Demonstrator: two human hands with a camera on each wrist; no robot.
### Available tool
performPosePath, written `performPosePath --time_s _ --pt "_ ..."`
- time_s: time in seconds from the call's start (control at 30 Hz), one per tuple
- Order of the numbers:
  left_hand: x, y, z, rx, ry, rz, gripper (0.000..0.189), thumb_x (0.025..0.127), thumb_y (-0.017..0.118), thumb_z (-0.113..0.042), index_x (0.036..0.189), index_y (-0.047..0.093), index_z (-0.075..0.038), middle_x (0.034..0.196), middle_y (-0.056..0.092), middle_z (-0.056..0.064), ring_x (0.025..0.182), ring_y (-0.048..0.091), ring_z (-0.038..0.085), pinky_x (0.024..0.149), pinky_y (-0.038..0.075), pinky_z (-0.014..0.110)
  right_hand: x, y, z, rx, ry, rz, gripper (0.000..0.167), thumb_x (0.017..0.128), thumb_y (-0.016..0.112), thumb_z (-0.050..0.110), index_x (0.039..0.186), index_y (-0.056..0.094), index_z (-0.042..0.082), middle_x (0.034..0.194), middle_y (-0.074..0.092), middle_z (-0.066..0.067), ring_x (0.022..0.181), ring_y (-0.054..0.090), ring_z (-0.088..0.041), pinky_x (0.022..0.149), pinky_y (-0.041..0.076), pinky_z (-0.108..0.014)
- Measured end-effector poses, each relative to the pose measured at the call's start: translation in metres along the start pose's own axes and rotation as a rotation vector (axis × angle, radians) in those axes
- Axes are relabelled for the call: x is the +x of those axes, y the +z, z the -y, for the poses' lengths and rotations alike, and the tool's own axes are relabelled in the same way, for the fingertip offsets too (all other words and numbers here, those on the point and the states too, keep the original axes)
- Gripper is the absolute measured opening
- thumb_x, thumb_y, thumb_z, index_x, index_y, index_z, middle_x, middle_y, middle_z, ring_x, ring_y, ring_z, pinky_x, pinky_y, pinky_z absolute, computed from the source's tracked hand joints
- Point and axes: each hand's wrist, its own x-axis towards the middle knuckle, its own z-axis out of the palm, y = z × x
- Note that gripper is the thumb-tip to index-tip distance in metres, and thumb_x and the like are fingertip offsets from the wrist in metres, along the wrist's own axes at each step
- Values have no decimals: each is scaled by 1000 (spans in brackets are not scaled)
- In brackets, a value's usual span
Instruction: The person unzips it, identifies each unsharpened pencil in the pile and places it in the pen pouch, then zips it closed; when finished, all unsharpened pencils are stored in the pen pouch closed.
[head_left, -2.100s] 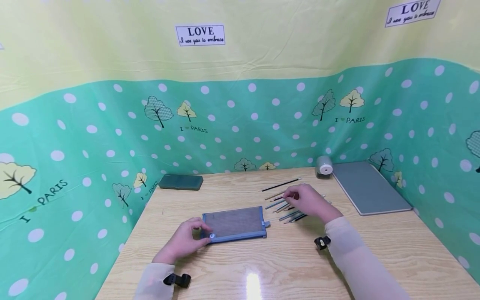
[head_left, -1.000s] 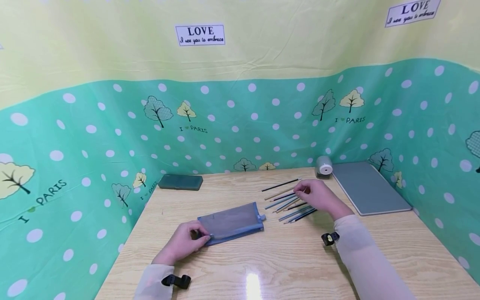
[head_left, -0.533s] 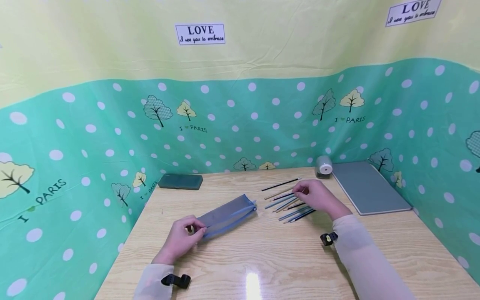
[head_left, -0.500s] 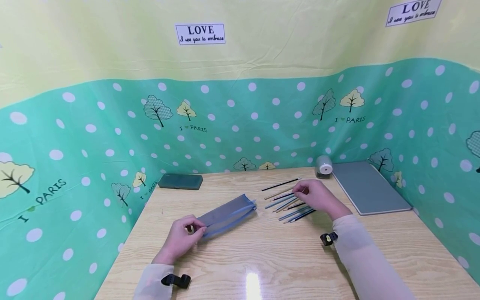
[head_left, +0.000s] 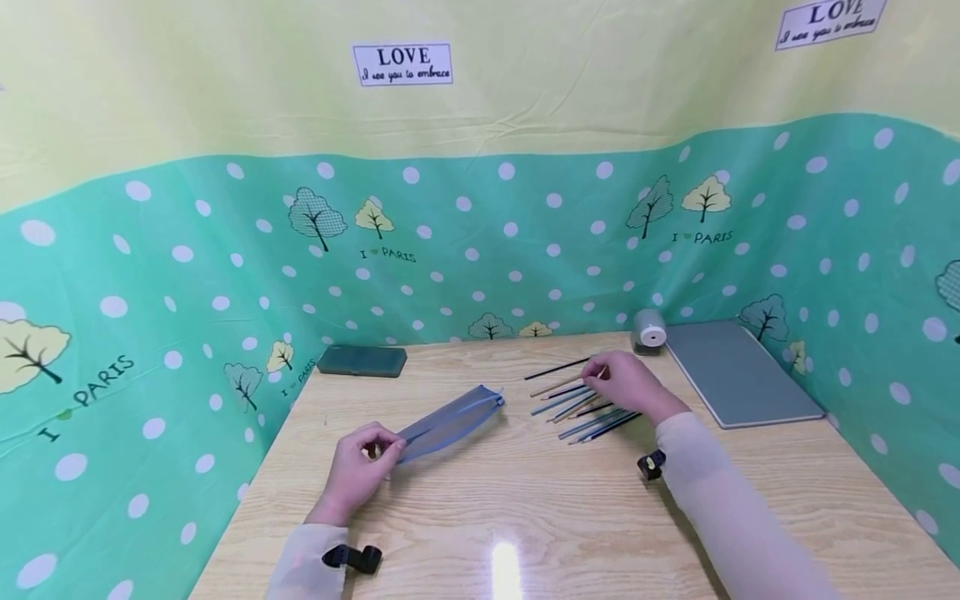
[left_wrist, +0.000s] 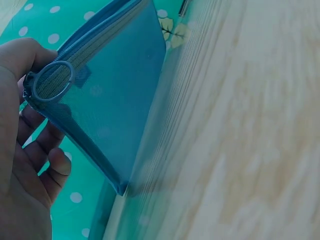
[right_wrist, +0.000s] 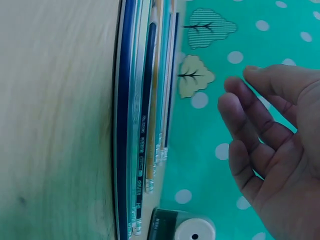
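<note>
Apparently steadying a pouch (head_left: 444, 427), left fingers (head_left: 384, 435) pinch its corner; right fingers (right_wrist: 233, 111), parted and empty beside pencils (head_left: 550, 407), should next grasp one.

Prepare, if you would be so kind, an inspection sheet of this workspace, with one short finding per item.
Surface: table, pale wood grain; a bright glare spot near the front.
Job's things: pouch, blue, tilted, held at one end; pencils, loose in a group, slanting much the same way.
Clutter: green case at the back left; sharpener at the back right, beside a grey board.
Left hand: pinches the pouch's near end.
Right hand: over the pencils; nothing seen between its fingers.
Cables: nothing seen.
Surroundings: printed cloth, green and yellow, behind and at both sides.
</note>
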Motion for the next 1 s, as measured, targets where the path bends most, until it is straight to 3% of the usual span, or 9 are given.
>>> performPosePath --time_s 0.13,0.23,0.43,0.57,0.73,1.0 --pt "0 0 -5 2 -55 -47 18 90 81 0 86 76 -17 78 67 -2 71 55 17 63 44 32 18 -2 -7 -13 2 45 4 98 74 13 98 77 16 91 69 2 83 62 -18 72 52 -37" --pt "0 -1 -18 -22 -88 -66 15 90 79 3 86 76 -11 77 66 0 70 54 19 62 43 31 29 -3 -11 -17 0 74 4 97 75 10 100 77 12 92 70 1 86 64 -19 77 55 -39" --pt "1 -8 -42 -55 -99 -67 9 92 78 1 87 76 -6 78 67 2 70 53 17 63 43 30 46 -5 -16 -69 10 133 10 93 79 6 103 76 7 95 71 -1 92 65 -20 84 55 -42" --pt "1 -11 -43 -78 -106 -85 9 91 77 2 87 76 -6 78 66 2 70 52 15 63 42 30 59 -1 -19 -94 50 159 12 93 80 9 104 76 7 97 70 -1 91 63 -20 84 54 -42" --pt "0 -14 -41 -90 -97 -115 13 90 77 6 85 75 -6 77 65 2 68 52 15 61 41 31 74 6 -20 -43 81 191 16 93 80 11 109 77 7 102 72 -3 97 66 -23 90 54 -45" --pt "3 -12 -42 -106 -131 -91 10 91 76 4 87 75 -5 78 66 3 69 52 17 62 42 30 87 13 -29 -45 103 181 20 92 80 7 112 79 7 105 75 -4 101 67 -24 93 55 -46"
